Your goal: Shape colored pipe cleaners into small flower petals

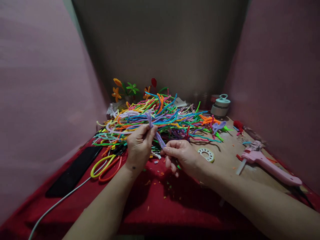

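Observation:
A twisted lilac pipe cleaner (158, 137) runs between my two hands above the red cloth (155, 200). My left hand (138, 146) pinches its upper part, where the fuzzy strands bunch together. My right hand (181, 155) pinches its lower end between thumb and forefinger. Just behind both hands lies a big heap of many-coloured pipe cleaners (160, 116).
Scissors with yellow and orange handles (106, 165) and a black phone (75, 171) with a white cable (60, 200) lie at the left. A pink glue gun (267, 163) and a small white ring (206, 154) lie at the right. Pipe-cleaner flowers (125, 90) and a round pale dispenser (220, 105) stand at the back.

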{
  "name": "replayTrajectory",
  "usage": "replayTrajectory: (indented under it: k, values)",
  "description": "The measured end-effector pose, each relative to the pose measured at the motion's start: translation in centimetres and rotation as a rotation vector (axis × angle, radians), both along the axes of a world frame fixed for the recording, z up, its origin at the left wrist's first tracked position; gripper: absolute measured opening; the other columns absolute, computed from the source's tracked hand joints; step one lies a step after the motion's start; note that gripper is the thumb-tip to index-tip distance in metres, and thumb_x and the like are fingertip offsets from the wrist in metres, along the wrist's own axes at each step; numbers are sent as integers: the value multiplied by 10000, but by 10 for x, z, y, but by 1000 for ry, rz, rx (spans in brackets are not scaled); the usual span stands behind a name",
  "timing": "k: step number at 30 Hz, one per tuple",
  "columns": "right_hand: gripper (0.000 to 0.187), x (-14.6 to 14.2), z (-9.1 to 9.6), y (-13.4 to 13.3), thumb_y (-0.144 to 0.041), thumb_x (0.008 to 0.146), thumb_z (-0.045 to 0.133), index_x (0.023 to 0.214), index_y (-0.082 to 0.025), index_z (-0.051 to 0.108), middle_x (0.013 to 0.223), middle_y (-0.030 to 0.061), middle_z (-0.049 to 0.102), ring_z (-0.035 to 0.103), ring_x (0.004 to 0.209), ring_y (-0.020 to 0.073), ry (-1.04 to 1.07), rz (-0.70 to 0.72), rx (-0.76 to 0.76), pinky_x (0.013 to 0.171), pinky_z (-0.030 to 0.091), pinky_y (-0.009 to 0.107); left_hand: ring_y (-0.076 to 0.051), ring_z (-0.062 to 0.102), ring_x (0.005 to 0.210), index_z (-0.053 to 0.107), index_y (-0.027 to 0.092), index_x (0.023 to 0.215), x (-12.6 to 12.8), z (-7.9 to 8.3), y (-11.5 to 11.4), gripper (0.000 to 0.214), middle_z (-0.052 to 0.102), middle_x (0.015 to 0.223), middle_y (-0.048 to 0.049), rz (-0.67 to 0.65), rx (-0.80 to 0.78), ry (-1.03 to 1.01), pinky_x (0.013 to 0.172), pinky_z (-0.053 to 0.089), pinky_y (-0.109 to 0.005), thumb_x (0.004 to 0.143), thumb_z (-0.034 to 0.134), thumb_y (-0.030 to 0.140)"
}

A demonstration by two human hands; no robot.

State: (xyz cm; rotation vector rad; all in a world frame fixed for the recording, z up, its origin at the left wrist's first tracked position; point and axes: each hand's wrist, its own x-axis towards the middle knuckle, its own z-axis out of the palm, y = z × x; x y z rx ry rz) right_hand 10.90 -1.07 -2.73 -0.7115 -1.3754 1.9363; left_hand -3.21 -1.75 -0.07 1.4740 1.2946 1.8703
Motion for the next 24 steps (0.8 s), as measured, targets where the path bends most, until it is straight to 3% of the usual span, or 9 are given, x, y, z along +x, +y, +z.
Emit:
replayTrajectory:
  k: [4, 7, 14, 24]
  values:
    - [216, 0, -2, 4, -343, 733, 606, 724, -144, 525, 511, -2, 612, 497, 336, 86, 65, -43, 2, 295, 398, 174, -50, 404, 424, 636, 155, 847, -3, -2, 3, 227, 530, 573, 40, -323, -234, -110, 406, 301, -175, 692, 664, 318]
    - [216, 2, -3, 8, -338, 734, 614, 740, -136, 539, 540, 20, 632, 522, 360, 100, 127, 5, -29, 314, 422, 193, -35, 388, 389, 637, 121, 765, -5, -4, 5, 218, 531, 519, 31, -522, -451, -130, 381, 265, -160, 661, 696, 304]
    - [230, 8, -4, 15, -284, 788, 560, 853, -74, 628, 679, 72, 678, 601, 501, 104, 278, 202, -202, 472, 489, 210, -68, 491, 423, 614, 125, 688, -5, -7, 6, 185, 593, 525, -4, -505, -491, -277, 426, 356, -173, 662, 705, 284]
    - [91, 8, -10, 19, -167, 785, 561, 770, -101, 621, 602, 27, 638, 559, 460, 66, 282, 207, -457, 429, 428, 153, -38, 396, 392, 610, 129, 680, -7, -14, 9, 197, 494, 482, 38, -504, -411, -198, 402, 291, -171, 703, 672, 314]
